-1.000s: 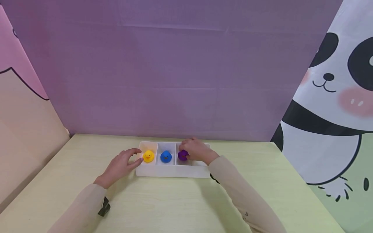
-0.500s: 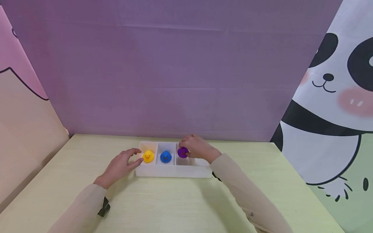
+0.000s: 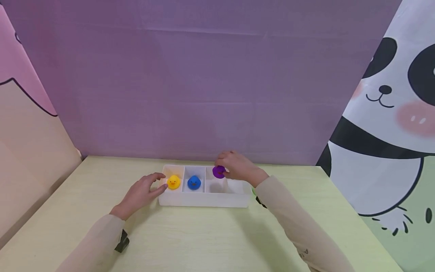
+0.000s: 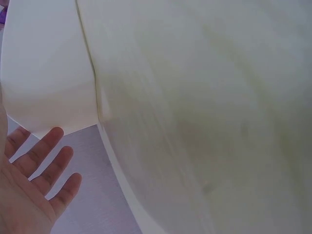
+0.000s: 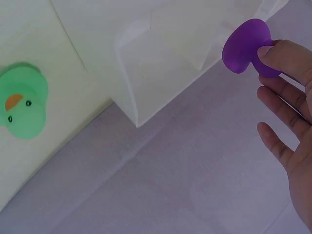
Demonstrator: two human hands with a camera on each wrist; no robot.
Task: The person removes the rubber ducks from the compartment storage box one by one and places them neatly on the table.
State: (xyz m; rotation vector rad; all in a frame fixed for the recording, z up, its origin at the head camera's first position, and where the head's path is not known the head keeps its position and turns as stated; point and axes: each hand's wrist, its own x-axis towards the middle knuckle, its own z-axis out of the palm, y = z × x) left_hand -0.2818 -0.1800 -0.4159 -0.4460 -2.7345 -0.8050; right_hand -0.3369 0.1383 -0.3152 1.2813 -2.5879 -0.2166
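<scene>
A white tray point(image 3: 204, 200) with several compartments stands on the pale green table point(image 3: 190, 234). A yellow duck point(image 3: 173, 182) sits in its left compartment and a blue duck point(image 3: 194, 182) in the one beside it. My right hand point(image 3: 238, 169) pinches a purple duck point(image 3: 218, 172) point(image 5: 245, 45) and holds it lifted above the tray's back rim. The compartment under it is bare. My left hand point(image 3: 142, 193) point(image 4: 34, 185) lies with straight fingers against the tray's left end, holding nothing.
A green duck point(image 5: 22, 107) lies on the table just right of the tray, barely seen in the head view behind my right wrist. A purple backdrop point(image 3: 204, 83) rises close behind the tray. A panda curtain point(image 3: 391, 113) hangs at the right.
My right hand has lifted the purple duck out of its compartment and moved it up and a little right. The left hand has stayed put.
</scene>
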